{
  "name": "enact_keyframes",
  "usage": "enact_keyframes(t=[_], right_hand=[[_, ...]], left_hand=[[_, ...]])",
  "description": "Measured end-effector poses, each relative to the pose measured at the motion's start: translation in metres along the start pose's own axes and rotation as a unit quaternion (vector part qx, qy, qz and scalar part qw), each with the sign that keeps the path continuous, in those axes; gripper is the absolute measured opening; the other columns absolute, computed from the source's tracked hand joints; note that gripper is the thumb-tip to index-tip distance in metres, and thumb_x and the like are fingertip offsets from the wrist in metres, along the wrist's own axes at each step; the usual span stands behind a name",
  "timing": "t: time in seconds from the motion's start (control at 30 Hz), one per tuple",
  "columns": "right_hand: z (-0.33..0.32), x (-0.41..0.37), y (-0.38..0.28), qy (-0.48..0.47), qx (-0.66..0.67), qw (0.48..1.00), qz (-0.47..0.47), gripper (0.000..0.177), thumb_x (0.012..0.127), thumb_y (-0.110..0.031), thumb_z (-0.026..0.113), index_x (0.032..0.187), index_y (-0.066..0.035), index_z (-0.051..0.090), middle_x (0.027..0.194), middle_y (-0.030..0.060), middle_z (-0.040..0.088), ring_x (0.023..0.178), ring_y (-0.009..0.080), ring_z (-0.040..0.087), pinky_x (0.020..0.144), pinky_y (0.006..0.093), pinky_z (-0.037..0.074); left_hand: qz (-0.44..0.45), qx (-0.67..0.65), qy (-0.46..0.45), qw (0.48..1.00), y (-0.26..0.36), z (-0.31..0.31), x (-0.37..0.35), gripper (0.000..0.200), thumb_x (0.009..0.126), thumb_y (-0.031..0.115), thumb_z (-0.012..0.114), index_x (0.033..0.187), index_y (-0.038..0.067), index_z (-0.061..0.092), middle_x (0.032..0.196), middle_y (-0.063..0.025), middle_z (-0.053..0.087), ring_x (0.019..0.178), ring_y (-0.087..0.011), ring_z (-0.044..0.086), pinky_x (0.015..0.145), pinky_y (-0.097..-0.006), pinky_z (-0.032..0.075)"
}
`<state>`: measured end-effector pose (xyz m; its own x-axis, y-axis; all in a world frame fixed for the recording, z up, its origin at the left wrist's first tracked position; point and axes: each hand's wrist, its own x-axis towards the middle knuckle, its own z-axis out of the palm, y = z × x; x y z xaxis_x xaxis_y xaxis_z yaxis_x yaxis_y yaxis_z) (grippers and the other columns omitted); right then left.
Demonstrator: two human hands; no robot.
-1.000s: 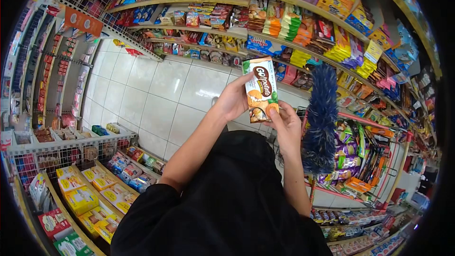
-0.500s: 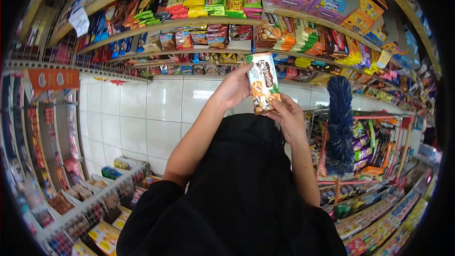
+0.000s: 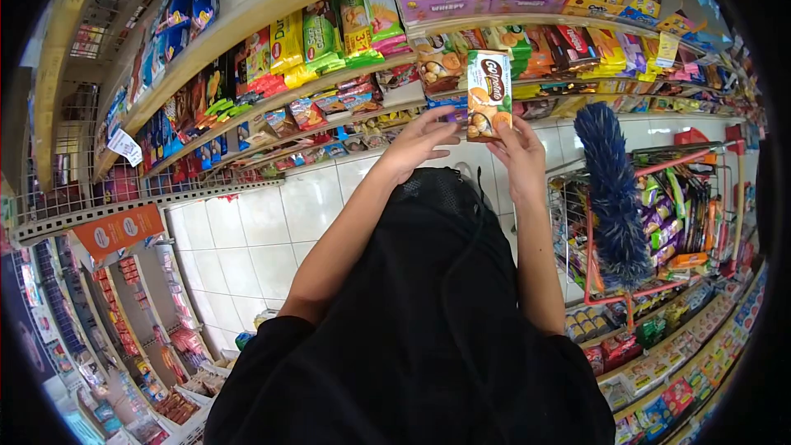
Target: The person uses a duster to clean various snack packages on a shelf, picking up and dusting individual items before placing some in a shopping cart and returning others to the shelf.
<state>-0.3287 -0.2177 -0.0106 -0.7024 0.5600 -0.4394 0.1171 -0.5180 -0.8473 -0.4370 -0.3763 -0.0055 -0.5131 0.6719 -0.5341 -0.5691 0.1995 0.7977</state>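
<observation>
A box of Go! Potato biscuits (image 3: 489,91), white, orange and brown, stands upright in front of the snack shelves. My right hand (image 3: 519,156) pinches its lower end between thumb and fingers. Left of the box, my left hand (image 3: 420,144) is raised with its fingers spread and nothing in them; a small gap parts it from the pack. Behind the box, similar biscuit packs (image 3: 441,64) sit on the middle shelf.
Ahead run shelves (image 3: 354,82) of packaged snacks. A blue duster (image 3: 611,198) stands at my right by a red-framed wire basket (image 3: 659,288) holding snacks. White floor tiles (image 3: 305,202) lie below; an orange sign (image 3: 119,231) hangs at left.
My left hand has let go of the biscuit box and opened. My right hand has carried the box upward and to the right, toward the shelf. The view has shifted.
</observation>
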Motion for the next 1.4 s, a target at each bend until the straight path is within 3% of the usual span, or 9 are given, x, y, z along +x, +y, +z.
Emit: enact_keyframes(t=[0.27,0.37,0.43,0.57,0.6,0.73,0.83,0.97,1.4], right_hand=[[0.037,0.082,-0.010,-0.106,-0.017,0.994,-0.036,0.041,0.083,-0.023,0.065,0.110,0.006,0.054,0.101,0.0145,0.062,0.083,0.0187,0.062,0.065,0.0269,0.051],[0.053,0.109,-0.005,-0.064,-0.347,0.917,-0.185,0.045,0.081,-0.030,0.065,0.107,0.006,0.057,0.101,0.0186,0.062,0.073,0.0223,0.064,0.069,0.0313,0.050],[0.058,0.121,0.006,-0.014,-0.421,0.879,-0.222,0.044,0.080,-0.031,0.066,0.104,0.006,0.059,0.098,0.0207,0.061,0.075,0.0278,0.063,0.069,0.0347,0.049],[0.065,0.113,-0.003,0.012,-0.435,0.852,-0.291,0.042,0.079,-0.029,0.064,0.103,0.004,0.060,0.095,0.0222,0.060,0.081,0.0354,0.060,0.073,0.0392,0.047],[0.066,0.111,-0.004,0.006,-0.428,0.854,-0.297,0.039,0.081,-0.027,0.061,0.104,0.005,0.059,0.094,0.0225,0.060,0.087,0.0355,0.059,0.076,0.0404,0.046],[0.080,0.116,0.015,0.014,-0.355,0.858,-0.370,0.035,0.083,-0.018,0.057,0.108,0.007,0.052,0.096,0.0249,0.057,0.092,0.0410,0.054,0.081,0.0458,0.043],[0.086,0.108,0.020,-0.003,-0.382,0.871,-0.308,0.044,0.085,-0.020,0.053,0.118,0.007,0.042,0.102,0.0266,0.056,0.092,0.0417,0.054,0.083,0.0445,0.042],[0.085,0.128,0.021,-0.028,-0.314,0.856,-0.409,0.048,0.087,-0.020,0.050,0.123,0.009,0.036,0.107,0.0319,0.052,0.099,0.0466,0.050,0.083,0.0478,0.041],[0.090,0.132,0.021,-0.053,-0.314,0.879,-0.354,0.047,0.086,-0.017,0.049,0.122,0.010,0.038,0.105,0.0321,0.054,0.097,0.0454,0.053,0.083,0.0477,0.042]], left_hand=[[0.011,-0.029,0.197,0.980,0.011,-0.025,0.057,0.066,0.085,0.017,0.062,0.139,0.008,0.024,0.099,-0.0090,0.056,0.082,-0.0154,0.054,0.064,-0.0285,0.046],[0.047,-0.039,0.207,0.976,0.006,-0.027,0.076,0.065,0.085,0.015,0.061,0.139,0.006,0.025,0.088,-0.0075,0.056,0.072,-0.0137,0.054,0.056,-0.0263,0.045],[0.065,-0.054,0.219,0.972,0.001,-0.029,0.085,0.065,0.084,0.015,0.061,0.138,0.006,0.026,0.089,-0.0078,0.056,0.072,-0.0133,0.053,0.055,-0.0260,0.044],[0.058,-0.054,0.208,0.975,0.005,-0.029,0.079,0.059,0.090,0.021,0.052,0.140,0.011,0.024,0.129,-0.0094,0.043,0.118,-0.0248,0.044,0.097,-0.0443,0.035],[0.060,-0.052,0.212,0.974,0.013,-0.021,0.075,0.058,0.092,0.028,0.046,0.141,0.008,0.022,0.136,-0.0105,0.036,0.131,-0.0245,0.030,0.105,-0.0468,0.022],[0.102,-0.047,0.198,0.974,0.006,-0.020,0.084,0.059,0.094,0.034,0.038,0.142,0.007,0.017,0.143,-0.0088,0.024,0.134,-0.0209,0.018,0.108,-0.0409,0.013],[0.134,-0.042,0.186,0.973,0.003,-0.013,0.091,0.061,0.096,0.039,0.032,0.144,0.007,0.013,0.149,-0.0075,0.014,0.137,-0.0182,0.010,0.110,-0.0365,0.006],[0.148,0.001,0.229,0.962,0.011,0.006,0.090,0.065,0.096,0.047,0.030,0.143,0.006,0.014,0.147,-0.0085,0.018,0.135,-0.0190,0.016,0.108,-0.0362,0.011],[0.158,0.025,0.227,0.961,0.002,-0.008,0.102,0.071,0.093,0.052,0.033,0.144,0.007,0.013,0.149,-0.0089,0.013,0.136,-0.0210,0.013,0.108,-0.0413,0.012]])
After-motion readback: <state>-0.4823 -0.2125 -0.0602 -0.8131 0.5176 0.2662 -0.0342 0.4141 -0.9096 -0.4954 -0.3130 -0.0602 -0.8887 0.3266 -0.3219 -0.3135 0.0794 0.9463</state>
